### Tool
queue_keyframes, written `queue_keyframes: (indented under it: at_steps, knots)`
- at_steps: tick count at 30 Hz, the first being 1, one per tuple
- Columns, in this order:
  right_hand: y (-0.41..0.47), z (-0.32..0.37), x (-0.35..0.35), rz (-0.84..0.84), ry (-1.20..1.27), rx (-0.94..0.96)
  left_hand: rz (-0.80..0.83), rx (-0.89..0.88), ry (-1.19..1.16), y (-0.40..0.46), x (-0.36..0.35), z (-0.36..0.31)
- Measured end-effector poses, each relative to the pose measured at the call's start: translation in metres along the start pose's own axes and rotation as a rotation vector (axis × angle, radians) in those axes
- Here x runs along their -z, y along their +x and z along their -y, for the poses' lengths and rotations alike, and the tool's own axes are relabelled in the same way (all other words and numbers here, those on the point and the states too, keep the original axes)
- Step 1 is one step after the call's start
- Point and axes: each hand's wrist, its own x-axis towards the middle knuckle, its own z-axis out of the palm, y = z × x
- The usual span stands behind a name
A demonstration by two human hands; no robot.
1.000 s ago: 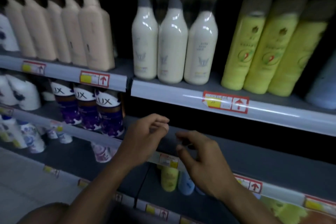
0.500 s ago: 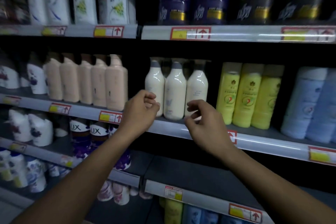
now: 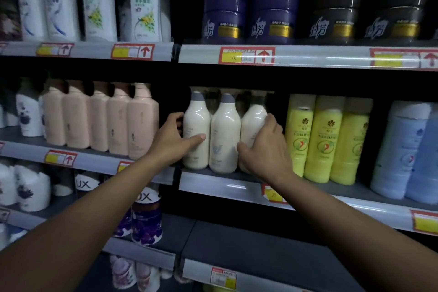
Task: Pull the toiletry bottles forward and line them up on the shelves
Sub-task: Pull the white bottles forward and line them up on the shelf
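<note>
Three cream bottles with grey caps stand side by side on the middle shelf (image 3: 227, 185). My left hand (image 3: 173, 141) grips the left cream bottle (image 3: 196, 125), thumb across its front and fingers behind its left side. My right hand (image 3: 265, 149) wraps around the right cream bottle (image 3: 252, 123), covering its lower half. The middle cream bottle (image 3: 224, 135) stands between them, untouched.
Pink bottles (image 3: 118, 118) stand left of the cream ones, yellow bottles (image 3: 322, 140) and pale blue bottles (image 3: 407, 152) to the right. White bottles (image 3: 99, 0) and dark purple jars (image 3: 248, 2) fill the shelf above. Purple-labelled bottles (image 3: 145, 218) sit on the shelf below.
Both hands rose from the lower shelf edge up to the middle shelf and took hold of the outer cream bottles. The camera view tilted upward.
</note>
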Motion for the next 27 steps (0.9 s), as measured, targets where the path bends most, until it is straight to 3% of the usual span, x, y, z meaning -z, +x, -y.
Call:
queue_keyframes:
  at_steps: [4, 13, 19, 27]
  knots:
    - [0.009, -0.015, -0.015, 0.044, 0.04, -0.075, -0.027, -0.024, -0.045, 0.003, -0.009, 0.008]
    - [0.019, -0.031, -0.026, -0.046, 0.116, -0.075, -0.074, 0.02, -0.081, 0.006, -0.015, 0.012]
    - [0.008, -0.035, -0.023, -0.146, 0.182, -0.049, -0.216, -0.076, -0.016, -0.02, -0.012, 0.008]
    - [-0.025, -0.043, -0.014, -0.27, 0.32, 0.142, -0.45, -0.184, -0.186, -0.058, 0.003, -0.004]
